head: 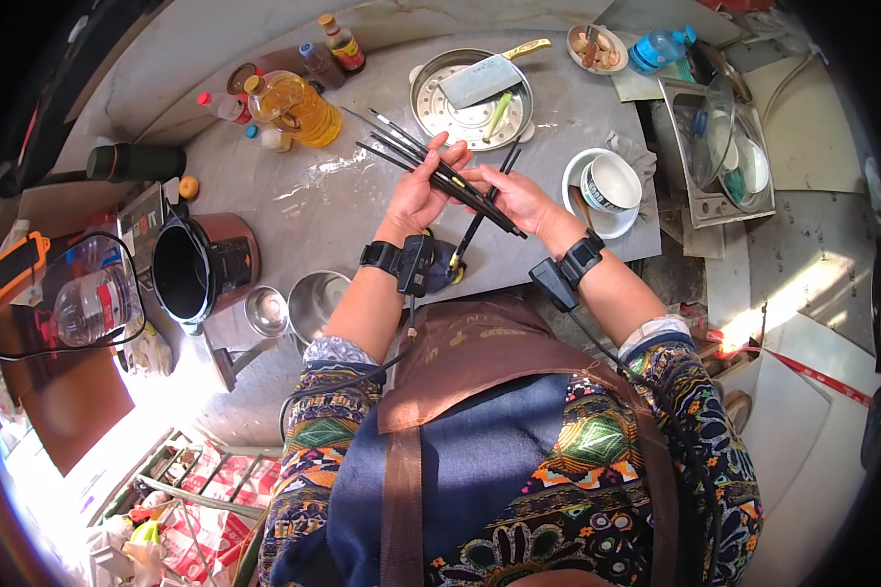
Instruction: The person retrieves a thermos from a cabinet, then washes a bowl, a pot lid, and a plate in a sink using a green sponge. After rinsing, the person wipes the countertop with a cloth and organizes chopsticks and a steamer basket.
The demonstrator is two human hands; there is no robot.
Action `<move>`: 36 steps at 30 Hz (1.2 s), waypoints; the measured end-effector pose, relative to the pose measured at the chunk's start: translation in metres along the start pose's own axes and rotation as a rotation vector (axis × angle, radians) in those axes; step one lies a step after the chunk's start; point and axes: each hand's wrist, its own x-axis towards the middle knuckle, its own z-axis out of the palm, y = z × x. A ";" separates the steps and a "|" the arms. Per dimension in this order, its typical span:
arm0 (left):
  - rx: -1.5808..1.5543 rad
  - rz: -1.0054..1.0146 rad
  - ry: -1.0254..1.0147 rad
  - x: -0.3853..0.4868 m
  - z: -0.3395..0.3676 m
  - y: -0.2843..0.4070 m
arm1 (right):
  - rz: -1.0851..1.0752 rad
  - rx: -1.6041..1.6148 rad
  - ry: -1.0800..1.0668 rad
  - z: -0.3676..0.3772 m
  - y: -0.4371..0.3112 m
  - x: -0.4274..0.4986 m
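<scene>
My left hand [420, 194] is palm-up around a loose bundle of several black chopsticks [396, 144], which fan out beyond its fingers towards the upper left. Their other ends reach across to the palm of my right hand [523, 197]. That hand grips a smaller group of black chopsticks [471, 233], crossing under the bundle at an angle. Beneath my left wrist lies a small dark object with yellow bits [446, 273], partly hidden by the wristband device. Above the hands, a cleaver [480, 81] rests across a perforated steamer pan [429, 121] with a green vegetable stalk [498, 117].
Right of my hands, a white bowl [617, 180] stands in a larger white basin [576, 167]. An oil bottle [305, 110] and sauce bottles [343, 45] line the back left. At left are an open black-lined pot [185, 268] and metal bowls [316, 301]. A sink [694, 198] holds dishes.
</scene>
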 end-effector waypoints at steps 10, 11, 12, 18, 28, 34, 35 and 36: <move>0.282 -0.076 0.172 -0.013 0.005 0.020 | -0.064 0.033 0.268 -0.033 -0.038 -0.019; 0.334 -0.100 0.177 -0.015 0.009 0.019 | -0.082 0.005 0.253 -0.032 -0.038 -0.018; 0.355 -0.115 0.182 -0.017 0.013 0.016 | -0.091 -0.024 0.260 -0.030 -0.037 -0.016; 0.428 -0.139 0.144 -0.029 0.028 0.006 | -0.155 -0.131 0.223 -0.014 -0.033 -0.010; 0.167 -0.071 0.140 -0.022 0.020 -0.005 | -0.778 -1.299 -0.026 0.038 -0.018 -0.018; 0.105 -0.125 0.139 -0.018 0.018 -0.009 | -0.912 -1.557 0.173 0.046 0.000 -0.020; 0.086 -0.130 0.118 -0.017 0.018 -0.010 | -0.924 -1.553 0.189 0.046 0.002 -0.018; 0.091 -0.146 0.117 -0.017 0.018 -0.011 | -0.937 -1.549 0.204 0.046 0.004 -0.017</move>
